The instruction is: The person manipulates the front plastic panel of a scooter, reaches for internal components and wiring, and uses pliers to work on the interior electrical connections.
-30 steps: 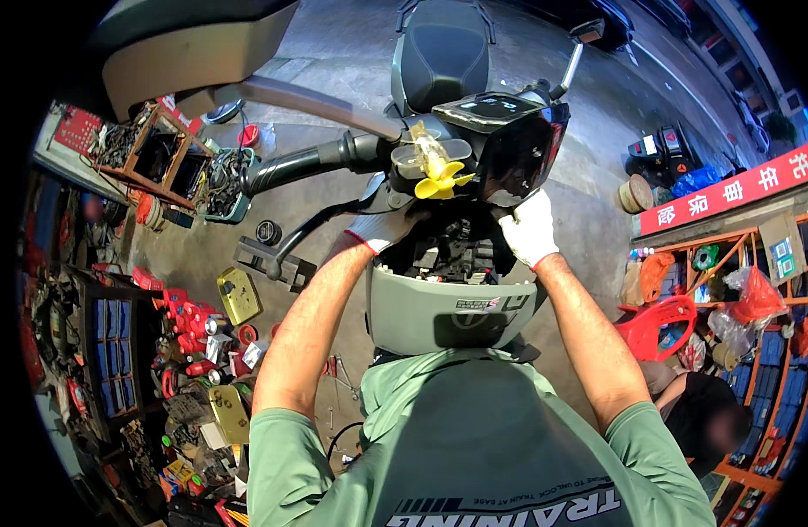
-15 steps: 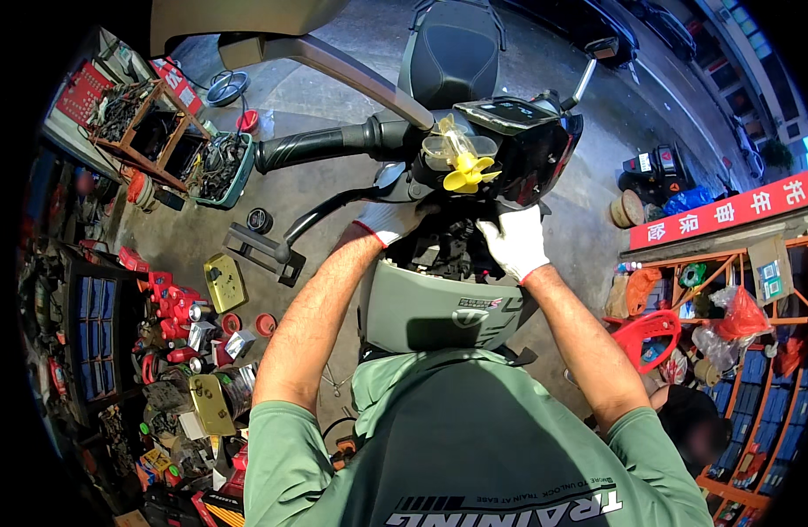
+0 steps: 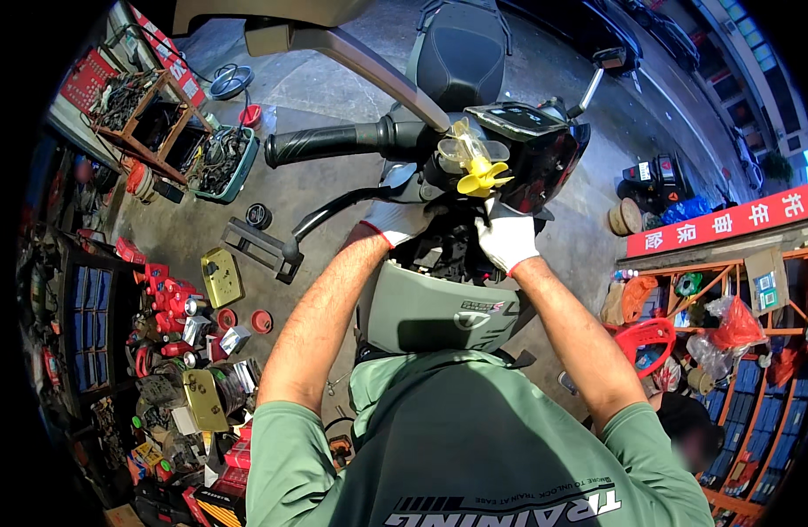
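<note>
My left hand (image 3: pixel 395 222), in a white glove with a red cuff, reaches under the scooter's left handlebar grip (image 3: pixel 329 145); its fingers are hidden behind dark parts. My right hand (image 3: pixel 507 237), gloved the same, lies at the right edge of the open front of the scooter. Its thumb and a forefinger show apart, with nothing visible between them. Between the hands the cavity (image 3: pixel 454 244) shows black wiring and fittings. Below it sits the grey-green front panel (image 3: pixel 439 307). Above my right hand is a yellow toy propeller (image 3: pixel 483 176), beside the display (image 3: pixel 516 119).
A brake lever (image 3: pixel 333 211) and a mirror stem (image 3: pixel 377 66) stick out near my left arm. Left on the floor are a teal bin (image 3: pixel 237 176), metal trays (image 3: pixel 221 277) and cans. At right stand a red plastic chair (image 3: pixel 645 342), orange shelving (image 3: pixel 738 422) and a person (image 3: pixel 685 430).
My right hand has shifted slightly left and up, its forefinger now showing below the propeller. The handlebar, display and propeller sit a little further right in the picture. My left hand stays under the handlebar.
</note>
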Tool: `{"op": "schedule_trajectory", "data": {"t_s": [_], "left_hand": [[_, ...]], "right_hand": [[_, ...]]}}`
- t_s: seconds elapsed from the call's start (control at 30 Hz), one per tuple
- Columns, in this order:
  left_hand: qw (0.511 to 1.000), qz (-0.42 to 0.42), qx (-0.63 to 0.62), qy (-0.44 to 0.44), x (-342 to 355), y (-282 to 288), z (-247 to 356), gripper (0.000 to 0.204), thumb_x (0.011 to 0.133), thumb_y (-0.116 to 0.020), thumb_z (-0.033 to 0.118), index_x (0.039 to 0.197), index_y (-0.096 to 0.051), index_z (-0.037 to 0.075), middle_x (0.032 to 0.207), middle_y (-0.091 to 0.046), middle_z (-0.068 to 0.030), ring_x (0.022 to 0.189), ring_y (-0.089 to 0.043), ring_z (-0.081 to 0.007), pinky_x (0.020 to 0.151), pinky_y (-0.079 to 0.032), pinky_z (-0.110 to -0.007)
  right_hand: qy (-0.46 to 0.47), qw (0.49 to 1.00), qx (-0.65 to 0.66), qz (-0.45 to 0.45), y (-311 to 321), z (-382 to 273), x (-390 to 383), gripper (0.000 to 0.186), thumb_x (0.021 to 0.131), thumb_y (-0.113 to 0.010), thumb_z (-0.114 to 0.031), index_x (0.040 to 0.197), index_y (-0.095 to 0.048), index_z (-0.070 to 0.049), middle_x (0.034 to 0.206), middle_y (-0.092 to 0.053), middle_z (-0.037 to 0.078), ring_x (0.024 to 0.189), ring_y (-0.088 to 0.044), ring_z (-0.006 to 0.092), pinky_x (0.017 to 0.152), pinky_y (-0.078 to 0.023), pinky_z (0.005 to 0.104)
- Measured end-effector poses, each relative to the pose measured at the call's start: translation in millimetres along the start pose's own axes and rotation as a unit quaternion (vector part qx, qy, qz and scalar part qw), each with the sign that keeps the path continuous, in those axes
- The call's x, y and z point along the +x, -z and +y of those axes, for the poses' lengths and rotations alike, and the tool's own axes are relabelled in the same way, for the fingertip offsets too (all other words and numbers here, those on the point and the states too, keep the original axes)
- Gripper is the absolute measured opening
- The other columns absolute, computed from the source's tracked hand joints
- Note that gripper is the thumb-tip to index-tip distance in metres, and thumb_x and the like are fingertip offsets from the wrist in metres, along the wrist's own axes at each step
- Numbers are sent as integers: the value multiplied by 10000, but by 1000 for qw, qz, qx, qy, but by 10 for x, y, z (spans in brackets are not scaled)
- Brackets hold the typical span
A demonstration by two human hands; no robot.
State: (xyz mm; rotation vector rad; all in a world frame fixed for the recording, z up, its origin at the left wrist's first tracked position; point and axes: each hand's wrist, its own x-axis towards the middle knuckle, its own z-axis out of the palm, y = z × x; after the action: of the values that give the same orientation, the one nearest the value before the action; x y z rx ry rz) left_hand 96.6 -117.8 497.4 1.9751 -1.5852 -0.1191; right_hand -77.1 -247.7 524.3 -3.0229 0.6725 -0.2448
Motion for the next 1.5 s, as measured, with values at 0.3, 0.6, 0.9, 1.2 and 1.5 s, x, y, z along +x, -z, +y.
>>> {"op": "schedule_trajectory", "data": {"t_s": [0.3,0.6,0.9,1.2,1.5], "left_hand": [[997,54,-32,-34,17,89,113,421,777,-695,258,1151,-595,94,1204,-564,-135,1141,-499,-346,986,-396,-432],[999,15,-37,-24,45,134,158,442,800,-684,274,1167,-571,54,1174,-572,-169,1105,-522,-356,961,-406,-412],[991,-118,-10,54,29,269,252,537,912,-516,433,1307,-459,74,1324,-473,-206,1238,-446,-358,1016,-366,-408],[992,-115,15,54,13,227,300,562,922,-474,465,1346,-412,102,1341,-461,-206,1238,-454,-354,1010,-380,-393],[996,-85,33,12,-29,-113,156,545,918,-492,431,1346,-402,105,1305,-490,-200,1213,-477,-349,994,-403,-417]], "right_hand": [[-34,976,144,158,276,235,-610,371,781,-625,-96,1136,-547,-27,1123,-570,158,1052,-534,331,925,-426,427],[-490,311,808,-99,-12,523,-408,350,937,-408,-163,1147,-431,116,1161,-547,285,1024,-574,433,867,-501,521],[-483,307,820,2,-11,399,-267,468,931,-370,-148,1278,-258,145,1185,-453,372,1044,-522,496,868,-511,522],[-400,285,871,-16,60,406,-306,377,955,-331,-264,1186,-472,-3,1161,-568,226,1025,-575,378,924,-467,525],[-285,262,918,-89,-22,425,-173,406,928,-340,-290,1198,-493,-29,1153,-596,163,1029,-595,318,858,-495,478]]}}
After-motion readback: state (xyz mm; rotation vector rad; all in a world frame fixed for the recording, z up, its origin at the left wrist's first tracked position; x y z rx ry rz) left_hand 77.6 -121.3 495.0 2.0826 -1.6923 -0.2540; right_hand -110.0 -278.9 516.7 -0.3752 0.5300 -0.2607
